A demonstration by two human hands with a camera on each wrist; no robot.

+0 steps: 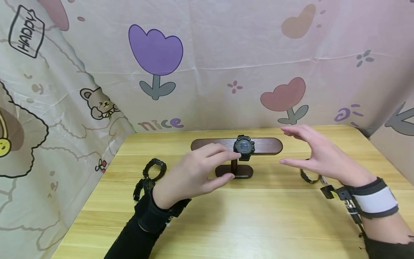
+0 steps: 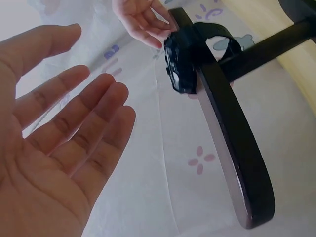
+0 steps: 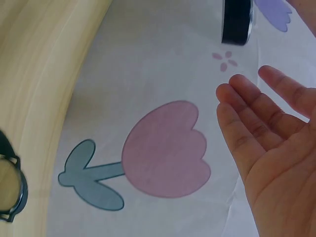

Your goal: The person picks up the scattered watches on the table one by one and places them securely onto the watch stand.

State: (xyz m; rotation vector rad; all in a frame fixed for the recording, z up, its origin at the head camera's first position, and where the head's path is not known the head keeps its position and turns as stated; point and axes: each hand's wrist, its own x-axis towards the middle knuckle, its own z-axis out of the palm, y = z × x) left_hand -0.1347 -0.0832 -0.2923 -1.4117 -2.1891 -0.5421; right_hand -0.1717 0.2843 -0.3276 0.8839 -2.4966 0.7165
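Observation:
A black digital watch (image 1: 244, 146) is strapped around the bar of a dark brown T-shaped watch stand (image 1: 268, 146). My left hand (image 1: 197, 172) hovers in front of the stand, its thumb and fingers relaxed and apart, overlapping the bar's left half in the head view. From the left wrist view, a gap shows between the left fingertips (image 2: 129, 116) and the watch. Off the bar's right end, my right hand (image 1: 318, 154) is held in the air with fingers extended and thumb spread. The right wrist view shows its palm bare, with the end of the bar (image 3: 237, 22) beyond.
Two black watches (image 1: 155, 169) lie together on the wooden table (image 1: 252, 223), left of my left hand. Another dark-strapped watch (image 1: 308, 177) lies at the right, partly hidden below my right hand. A printed cloth (image 1: 210, 46) hangs behind the table.

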